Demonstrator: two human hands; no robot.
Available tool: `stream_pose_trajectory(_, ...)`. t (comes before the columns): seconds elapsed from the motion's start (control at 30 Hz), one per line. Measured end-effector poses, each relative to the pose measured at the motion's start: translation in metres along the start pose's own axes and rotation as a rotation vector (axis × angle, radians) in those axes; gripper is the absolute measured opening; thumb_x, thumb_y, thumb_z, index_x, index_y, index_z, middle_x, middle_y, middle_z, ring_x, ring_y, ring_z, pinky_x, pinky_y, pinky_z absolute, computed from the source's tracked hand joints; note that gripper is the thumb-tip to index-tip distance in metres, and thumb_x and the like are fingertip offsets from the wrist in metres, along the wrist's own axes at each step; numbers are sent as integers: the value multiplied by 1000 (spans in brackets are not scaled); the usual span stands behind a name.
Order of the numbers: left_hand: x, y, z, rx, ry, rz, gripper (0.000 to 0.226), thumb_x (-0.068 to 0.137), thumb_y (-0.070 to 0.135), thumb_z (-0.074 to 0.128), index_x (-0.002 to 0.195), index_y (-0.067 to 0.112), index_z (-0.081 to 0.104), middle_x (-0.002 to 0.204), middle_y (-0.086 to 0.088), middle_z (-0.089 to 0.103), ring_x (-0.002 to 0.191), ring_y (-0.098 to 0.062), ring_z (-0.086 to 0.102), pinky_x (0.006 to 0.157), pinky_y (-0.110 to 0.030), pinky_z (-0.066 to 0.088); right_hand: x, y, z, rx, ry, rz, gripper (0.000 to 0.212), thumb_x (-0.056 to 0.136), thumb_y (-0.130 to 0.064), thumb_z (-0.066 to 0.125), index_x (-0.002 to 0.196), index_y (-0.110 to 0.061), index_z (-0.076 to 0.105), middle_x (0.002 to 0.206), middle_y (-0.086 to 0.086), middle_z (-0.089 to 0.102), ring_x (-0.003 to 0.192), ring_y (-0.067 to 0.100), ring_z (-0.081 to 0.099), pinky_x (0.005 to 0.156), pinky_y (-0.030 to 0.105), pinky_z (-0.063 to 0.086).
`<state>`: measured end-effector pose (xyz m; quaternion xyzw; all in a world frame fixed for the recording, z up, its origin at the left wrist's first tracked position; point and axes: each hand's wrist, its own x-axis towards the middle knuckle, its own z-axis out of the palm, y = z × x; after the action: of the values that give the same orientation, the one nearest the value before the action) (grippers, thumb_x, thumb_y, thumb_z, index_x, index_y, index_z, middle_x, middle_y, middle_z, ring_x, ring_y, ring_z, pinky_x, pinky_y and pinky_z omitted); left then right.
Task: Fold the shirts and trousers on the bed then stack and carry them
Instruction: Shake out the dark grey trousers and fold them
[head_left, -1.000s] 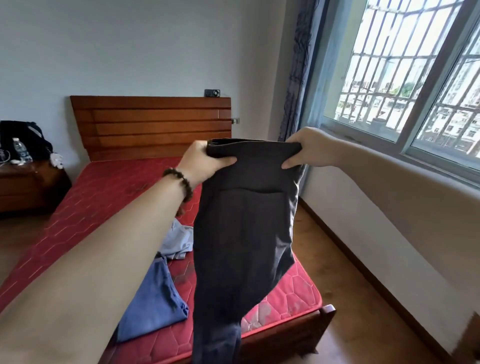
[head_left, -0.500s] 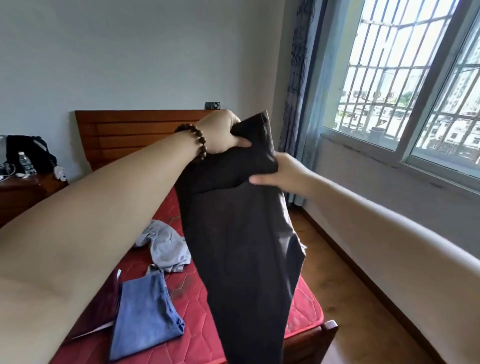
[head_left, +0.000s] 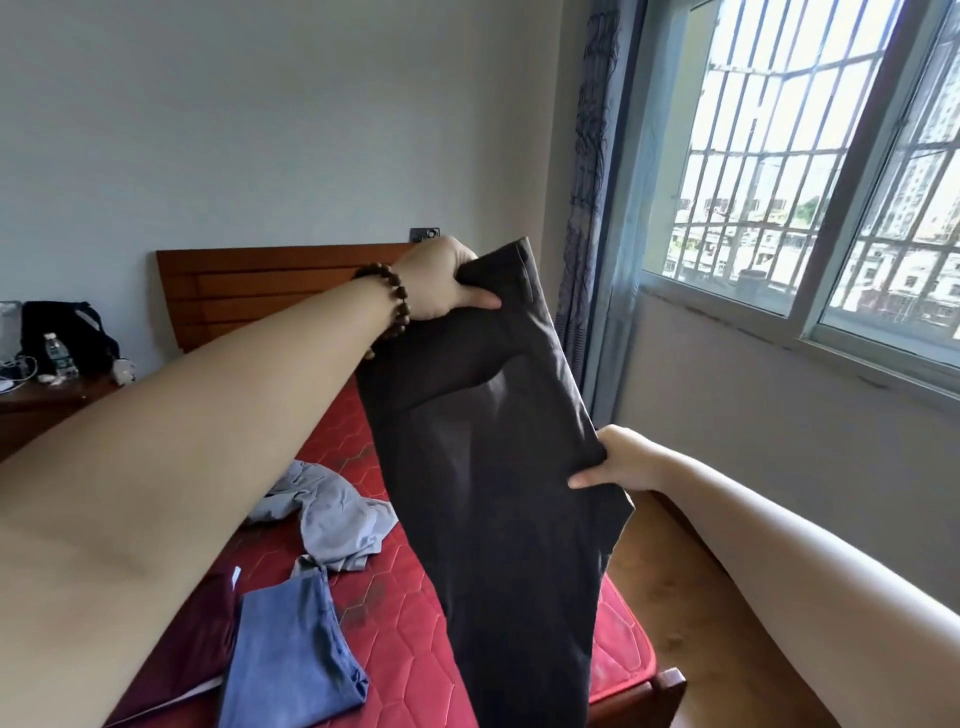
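The dark trousers (head_left: 498, 467) hang in the air over the foot of the bed (head_left: 374, 431), held up by both hands. The left hand (head_left: 447, 286), at about twelve o'clock from the cloth's middle, has its grip closed on the waistband, thumb pressed over the front and fingers curled behind. The right hand (head_left: 618, 462), at about three o'clock, pinches the trousers' side edge, thumb on the near face, the other fingers hidden behind the fabric. The legs drop toward six o'clock and run out of view. A bead bracelet (head_left: 389, 301) circles the left wrist. On the red mattress, at about eight o'clock from the trousers, lie a crumpled grey garment (head_left: 337, 509), a folded blue garment (head_left: 296, 660) and, partly under it, a maroon one (head_left: 208, 634).
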<state>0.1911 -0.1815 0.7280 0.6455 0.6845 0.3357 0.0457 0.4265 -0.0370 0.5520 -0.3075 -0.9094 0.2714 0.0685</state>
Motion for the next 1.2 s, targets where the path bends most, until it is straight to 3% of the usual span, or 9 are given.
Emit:
stream_pose_trajectory(0.1, 0, 9, 13, -13, -69, 31, 15, 74, 24, 82, 69, 27, 69, 65, 19, 68, 61, 9, 62, 56, -8, 46, 3, -46, -17, 440, 207, -158, 27, 68, -24, 86, 90, -29, 71, 84, -14, 74, 84, 5, 69, 68, 15, 53)
stream_pose_trajectory(0.2, -5, 16, 20, 55, -89, 69, 17, 75, 29, 81, 67, 31, 66, 68, 18, 67, 66, 3, 64, 55, -9, 45, 10, -85, -34, 650, 277, -232, 19, 73, -20, 82, 89, -21, 73, 88, 0, 75, 83, 17, 72, 70, 28, 59)
stream_pose_trajectory(0.33, -26, -8, -9, 250, 147, 46, 38, 64, 63, 75, 87, 36, 62, 79, 18, 64, 77, -1, 61, 64, -22, 43, 10, -92, -34, 720, 264, -223, 15, 76, -18, 80, 89, -17, 74, 89, 3, 76, 84, 19, 72, 69, 27, 58)
stream_pose_trajectory(0.5, -87, -88, 0, -459, 163, -288, 104, 65, 62, 76, 148, 28, 23, 131, 0, 51, 121, -15, 50, 97, -37, 42, 9, -86, -21, 823, 255, -183, 13, 76, -16, 80, 87, -17, 75, 92, 4, 75, 87, 22, 72, 73, 30, 59)
stream_pose_trajectory(0.6, -117, -118, 58, -988, 52, -467, 89, 72, 40, 72, 148, 21, 29, 140, -6, 51, 124, -23, 52, 104, -49, 40, 7, -90, -11, 877, 219, -174, 12, 75, -13, 79, 87, -16, 75, 95, 7, 75, 90, 24, 72, 75, 32, 59)
stream_pose_trajectory(0.77, -147, -121, 117, -1301, 7, -486, 46, 75, 17, 74, 117, 2, 63, 122, -17, 65, 110, -29, 64, 81, -36, 57, 0, -94, 1, 939, 162, -169, 27, 64, -21, 83, 89, -13, 76, 99, 11, 74, 92, 26, 71, 76, 33, 58)
stream_pose_trajectory(0.9, -145, -115, 114, -1300, 129, -437, 37, 73, 12, 74, 108, 3, 67, 110, -13, 71, 101, -27, 68, 75, -32, 57, -9, -79, 12, 999, 251, -116, 40, 63, -31, 83, 99, -16, 73, 102, 7, 74, 95, 24, 70, 79, 33, 57)
stream_pose_trajectory(1.03, -141, -114, 115, -1212, 205, -441, 18, 74, 4, 73, 91, 6, 71, 93, -10, 75, 85, -23, 72, 66, -28, 57, -18, -62, 42, 952, 113, -4, 32, 81, -3, 69, 112, 0, 65, 101, 9, 73, 93, 23, 70, 84, 34, 57)
stream_pose_trajectory(1.2, -147, -133, 127, -1284, 136, -472, 31, 66, 13, 77, 96, 8, 72, 104, -11, 73, 95, -25, 70, 74, -31, 58, -20, -70, 48, 1173, 28, -52, 31, 82, 3, 61, 112, -4, 65, 108, 14, 70, 96, 26, 68, 83, 36, 57)
